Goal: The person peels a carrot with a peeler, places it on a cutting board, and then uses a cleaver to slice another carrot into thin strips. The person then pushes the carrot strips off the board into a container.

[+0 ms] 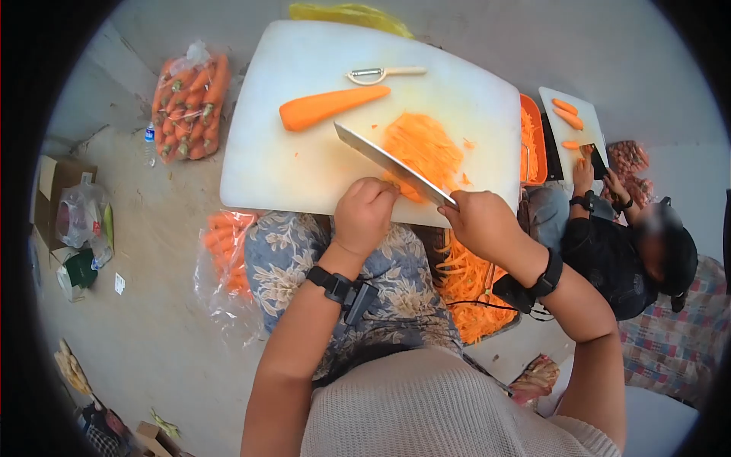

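My right hand (pixel 483 221) is closed around the handle of a kitchen knife (pixel 392 164), its broad blade slanting up to the left over the white cutting board (pixel 259 160). Beside the blade, my left hand (pixel 366 213) is curled at the board's near edge, fingertips against a carrot piece (pixel 407 190) that is mostly hidden by the knife. Thin orange carrot slices (pixel 423 143) lie in a flat pile just beyond the blade. Farther back on the board rest a whole peeled carrot (pixel 333 107) and a peeler (pixel 384 74) with a pale handle.
An orange tray (pixel 539 145) of shredded carrot adjoins the board's right side; more shreds (pixel 480 293) fill a container below. Bagged carrots (pixel 190 105) stand at left. At right, a co-worker (pixel 636 251) cuts carrots on another board (pixel 567 107). A water bottle (pixel 150 143) stands near the bag.
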Tool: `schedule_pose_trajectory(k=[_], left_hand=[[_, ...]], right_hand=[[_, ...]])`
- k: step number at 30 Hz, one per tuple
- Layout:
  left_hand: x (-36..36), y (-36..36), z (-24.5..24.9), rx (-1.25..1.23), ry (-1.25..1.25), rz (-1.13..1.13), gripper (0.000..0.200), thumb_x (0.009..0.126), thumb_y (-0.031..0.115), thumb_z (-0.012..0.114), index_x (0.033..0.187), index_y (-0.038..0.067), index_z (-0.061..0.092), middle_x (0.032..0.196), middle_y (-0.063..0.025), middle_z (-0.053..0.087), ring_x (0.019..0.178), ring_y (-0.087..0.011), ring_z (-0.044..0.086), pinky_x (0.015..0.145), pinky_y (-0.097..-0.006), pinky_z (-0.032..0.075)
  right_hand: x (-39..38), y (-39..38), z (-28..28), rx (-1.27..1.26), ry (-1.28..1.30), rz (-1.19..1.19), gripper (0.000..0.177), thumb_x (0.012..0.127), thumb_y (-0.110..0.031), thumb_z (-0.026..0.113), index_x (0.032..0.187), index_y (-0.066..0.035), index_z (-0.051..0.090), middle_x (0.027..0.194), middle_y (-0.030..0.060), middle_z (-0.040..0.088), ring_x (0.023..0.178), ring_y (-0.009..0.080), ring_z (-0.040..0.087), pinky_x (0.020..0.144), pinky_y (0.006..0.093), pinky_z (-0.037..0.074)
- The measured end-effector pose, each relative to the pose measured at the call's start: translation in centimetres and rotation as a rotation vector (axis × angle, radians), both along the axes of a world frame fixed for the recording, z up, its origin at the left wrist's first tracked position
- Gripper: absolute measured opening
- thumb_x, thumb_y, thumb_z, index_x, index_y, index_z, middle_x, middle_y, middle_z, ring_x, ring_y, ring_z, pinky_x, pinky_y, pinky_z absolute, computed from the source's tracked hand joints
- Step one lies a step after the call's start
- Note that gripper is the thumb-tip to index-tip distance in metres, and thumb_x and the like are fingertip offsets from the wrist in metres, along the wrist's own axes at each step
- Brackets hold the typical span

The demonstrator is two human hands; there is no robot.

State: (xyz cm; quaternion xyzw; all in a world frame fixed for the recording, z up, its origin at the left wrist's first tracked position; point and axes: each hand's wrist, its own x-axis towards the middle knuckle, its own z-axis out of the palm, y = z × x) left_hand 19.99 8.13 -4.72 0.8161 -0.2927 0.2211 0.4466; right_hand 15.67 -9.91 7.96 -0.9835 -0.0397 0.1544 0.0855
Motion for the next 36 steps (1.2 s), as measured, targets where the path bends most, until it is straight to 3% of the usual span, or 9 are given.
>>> schedule_pose_trajectory(k=[4,8,10,13,15,23,36], left_hand=[[0.0,-0.1,0.4,-0.013,0.026,0.005,0.006,0.074,0.002,0.072,0.077,0.003,0.067,0.080,-0.0073,0.063,0.076,-0.0263,0.062,0.066,-0.0357,0.051],[-0.3,-0.2,0.2,0.034,0.019,0.015,0.009,0.073,0.004,0.066,0.082,0.006,0.069,0.083,-0.0045,0.064,0.082,-0.0237,0.061,0.070,-0.0333,0.052],[-0.3,-0.2,0.2,0.038,0.003,0.007,0.010,0.073,0.004,0.066,0.082,0.006,0.069,0.083,-0.0045,0.064,0.082,-0.0237,0.062,0.070,-0.0334,0.052],[-0.3,-0.2,0.4,0.024,0.011,0.011,0.008,0.074,0.004,0.066,0.081,0.006,0.069,0.083,-0.0046,0.063,0.081,-0.0239,0.062,0.070,-0.0339,0.052],[-0.1,-0.1,0.6,0.006,-0.013,0.003,0.007,0.073,0.001,0.073,0.078,0.004,0.068,0.080,-0.0066,0.063,0.077,-0.0262,0.062,0.068,-0.0357,0.051],[-0.3,0.0,0.4,-0.006,-0.010,0.018,0.008,0.073,0.002,0.073,0.079,0.004,0.068,0.080,-0.0078,0.062,0.077,-0.0270,0.062,0.067,-0.0364,0.051],[-0.2,-0.3,0.9,0.029,0.017,0.017,0.008,0.073,0.003,0.070,0.080,0.005,0.068,0.079,-0.0054,0.060,0.078,-0.0259,0.060,0.068,-0.0356,0.051]], right_hand=[[1.0,-0.1,0.4,0.021,0.084,-0.004,0.023,0.088,-0.023,0.063,0.081,-0.001,0.063,0.066,0.0208,0.062,0.064,0.0388,0.063,0.062,0.0467,0.050],[0.9,0.3,-1.6,0.044,0.086,-0.027,0.023,0.087,-0.023,0.064,0.078,-0.001,0.062,0.066,0.0212,0.062,0.064,0.0397,0.063,0.061,0.0467,0.050],[0.6,0.8,-3.5,0.117,-0.095,-0.064,0.026,0.088,-0.024,0.065,0.078,0.000,0.061,0.061,0.0220,0.059,0.060,0.0413,0.060,0.056,0.0468,0.048],[0.4,1.0,-4.0,0.147,-0.165,-0.069,0.025,0.087,-0.024,0.064,0.074,-0.002,0.060,0.060,0.0212,0.059,0.058,0.0397,0.061,0.056,0.0472,0.049],[0.2,0.7,-4.3,0.182,-0.178,-0.090,0.026,0.087,-0.025,0.064,0.074,-0.002,0.060,0.060,0.0209,0.060,0.057,0.0392,0.061,0.055,0.0468,0.049],[-1.2,0.5,-0.8,0.102,-0.236,-0.025,0.029,0.088,-0.025,0.063,0.072,-0.002,0.059,0.059,0.0194,0.059,0.056,0.0373,0.061,0.054,0.0454,0.049],[-0.2,0.5,-0.2,0.006,0.045,0.023,0.017,0.085,-0.016,0.063,0.077,-0.001,0.061,0.064,0.0195,0.062,0.064,0.0372,0.064,0.059,0.0457,0.051]])
